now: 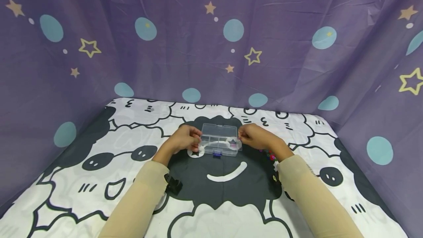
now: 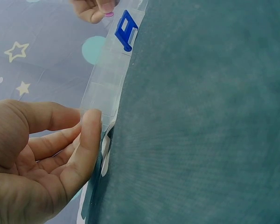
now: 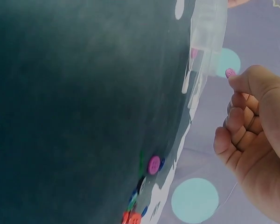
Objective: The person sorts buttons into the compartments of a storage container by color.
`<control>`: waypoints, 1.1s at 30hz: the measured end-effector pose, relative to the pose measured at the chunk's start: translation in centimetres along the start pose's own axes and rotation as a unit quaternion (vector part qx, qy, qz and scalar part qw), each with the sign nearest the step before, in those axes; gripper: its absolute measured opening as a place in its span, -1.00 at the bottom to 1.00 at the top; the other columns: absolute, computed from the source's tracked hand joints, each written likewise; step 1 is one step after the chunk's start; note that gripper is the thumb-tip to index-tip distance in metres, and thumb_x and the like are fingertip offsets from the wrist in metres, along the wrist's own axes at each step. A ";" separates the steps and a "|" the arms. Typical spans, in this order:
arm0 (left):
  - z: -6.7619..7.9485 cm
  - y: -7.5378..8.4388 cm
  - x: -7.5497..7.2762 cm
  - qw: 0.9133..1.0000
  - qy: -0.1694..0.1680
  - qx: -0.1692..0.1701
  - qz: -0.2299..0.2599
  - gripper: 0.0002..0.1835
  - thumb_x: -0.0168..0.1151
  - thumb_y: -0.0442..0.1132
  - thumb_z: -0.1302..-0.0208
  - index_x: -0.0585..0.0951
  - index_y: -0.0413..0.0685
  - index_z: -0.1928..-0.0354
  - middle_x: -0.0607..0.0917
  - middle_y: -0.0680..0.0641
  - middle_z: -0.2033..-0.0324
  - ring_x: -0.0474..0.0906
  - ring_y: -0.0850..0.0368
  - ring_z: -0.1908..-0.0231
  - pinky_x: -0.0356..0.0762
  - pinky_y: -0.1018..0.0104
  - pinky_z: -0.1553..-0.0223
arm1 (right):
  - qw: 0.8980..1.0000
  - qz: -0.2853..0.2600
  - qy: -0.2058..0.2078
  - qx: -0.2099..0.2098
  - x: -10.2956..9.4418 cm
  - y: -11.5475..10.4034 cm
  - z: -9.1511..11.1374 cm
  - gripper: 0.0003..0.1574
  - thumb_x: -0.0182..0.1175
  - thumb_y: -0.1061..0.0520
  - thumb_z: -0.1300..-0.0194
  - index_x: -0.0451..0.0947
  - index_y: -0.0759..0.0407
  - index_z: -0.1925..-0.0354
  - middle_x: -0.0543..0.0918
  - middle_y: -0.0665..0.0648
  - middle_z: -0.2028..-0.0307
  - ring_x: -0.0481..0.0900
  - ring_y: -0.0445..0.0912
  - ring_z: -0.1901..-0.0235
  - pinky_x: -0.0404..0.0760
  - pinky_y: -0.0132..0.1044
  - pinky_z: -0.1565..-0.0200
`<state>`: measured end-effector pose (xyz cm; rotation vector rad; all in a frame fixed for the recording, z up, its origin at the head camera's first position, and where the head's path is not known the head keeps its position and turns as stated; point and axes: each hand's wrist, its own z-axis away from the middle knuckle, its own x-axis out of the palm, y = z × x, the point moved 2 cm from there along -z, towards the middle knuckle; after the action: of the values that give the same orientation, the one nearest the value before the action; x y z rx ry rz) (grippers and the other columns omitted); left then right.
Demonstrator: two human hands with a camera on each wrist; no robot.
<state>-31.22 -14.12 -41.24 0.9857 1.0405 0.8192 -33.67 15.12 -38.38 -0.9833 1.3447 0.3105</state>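
A clear plastic compartment box (image 1: 219,130) lies on the dark part of the cloth, its lid raised at the back and a blue latch (image 1: 217,155) at the front. My left hand (image 1: 185,138) pinches the box's left end between thumb and forefinger, seen close in the left wrist view. At the right end, my right hand (image 1: 257,136) pinches a small pink button (image 3: 230,73) just beside the box. Another pink piece (image 3: 194,52) shows through the clear wall in the right-hand part of the box.
Loose buttons, among them a magenta one (image 3: 154,164) and a red one (image 3: 134,218), lie on the cloth to the right, partly behind my right forearm. A black object (image 1: 173,184) is by my left sleeve. A purple starred curtain (image 1: 185,58) stands behind.
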 end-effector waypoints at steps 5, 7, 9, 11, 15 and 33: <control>0.1 0.1 0.0 1.000 -0.002 0.002 0.002 -0.67 0.12 -0.53 -0.41 0.54 -0.41 -0.18 0.62 -0.24 0.19 0.64 0.05 0.44 0.80 0.22 0.38 | 1.000 0.004 -0.001 0.000 0.3 -0.4 -0.4 -0.79 0.17 0.29 -0.45 0.52 0.12 0.38 0.32 -0.12 0.66 0.22 -0.28 0.65 0.29 -0.38 0.52; 0.1 0.1 0.0 1.000 -0.001 0.002 0.001 -0.67 0.12 -0.53 -0.41 0.54 -0.41 -0.18 0.62 -0.24 0.19 0.64 0.05 0.44 0.80 0.22 0.38 | 1.000 0.005 -0.001 0.001 0.3 -0.5 -0.5 -0.78 0.18 0.29 -0.45 0.50 0.11 0.38 0.32 -0.12 0.66 0.23 -0.28 0.65 0.30 -0.38 0.51; 0.1 0.1 0.0 1.000 -0.001 0.003 -0.001 -0.67 0.12 -0.53 -0.41 0.54 -0.41 -0.18 0.62 -0.24 0.20 0.64 0.05 0.44 0.79 0.22 0.38 | 1.000 0.007 -0.001 0.001 0.4 -0.6 -0.6 -0.77 0.17 0.29 -0.46 0.49 0.10 0.39 0.32 -0.12 0.66 0.23 -0.27 0.65 0.30 -0.37 0.50; 0.2 0.1 0.0 1.000 0.000 0.004 -0.002 -0.67 0.11 -0.52 -0.41 0.55 -0.41 -0.18 0.62 -0.24 0.20 0.64 0.05 0.44 0.79 0.22 0.38 | 1.000 0.003 -0.004 0.005 0.4 -0.7 -0.7 -0.78 0.15 0.28 -0.48 0.50 0.11 0.37 0.32 -0.11 0.65 0.22 -0.27 0.65 0.32 -0.36 0.49; 0.2 0.1 0.0 1.000 -0.001 0.005 -0.003 -0.67 0.11 -0.52 -0.41 0.55 -0.41 -0.18 0.62 -0.25 0.19 0.63 0.05 0.45 0.79 0.22 0.38 | 1.000 -0.007 -0.008 0.013 0.3 -0.8 -0.6 -0.84 0.12 0.28 -0.50 0.58 0.21 0.29 0.35 -0.09 0.66 0.25 -0.26 0.66 0.36 -0.35 0.49; 0.0 0.0 0.0 1.000 -0.002 0.002 0.002 -0.67 0.11 -0.53 -0.41 0.54 -0.41 -0.18 0.63 -0.26 0.19 0.64 0.06 0.45 0.79 0.23 0.39 | 0.999 -0.010 0.003 0.052 -0.2 1.9 1.9 -0.90 0.20 0.22 -0.49 0.64 0.22 0.20 0.55 -0.07 0.54 0.43 -0.22 0.57 0.52 -0.29 0.44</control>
<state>-31.20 -14.09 -41.22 0.9938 1.0366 0.8183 -33.75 17.68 -39.16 -0.9109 1.3415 0.2204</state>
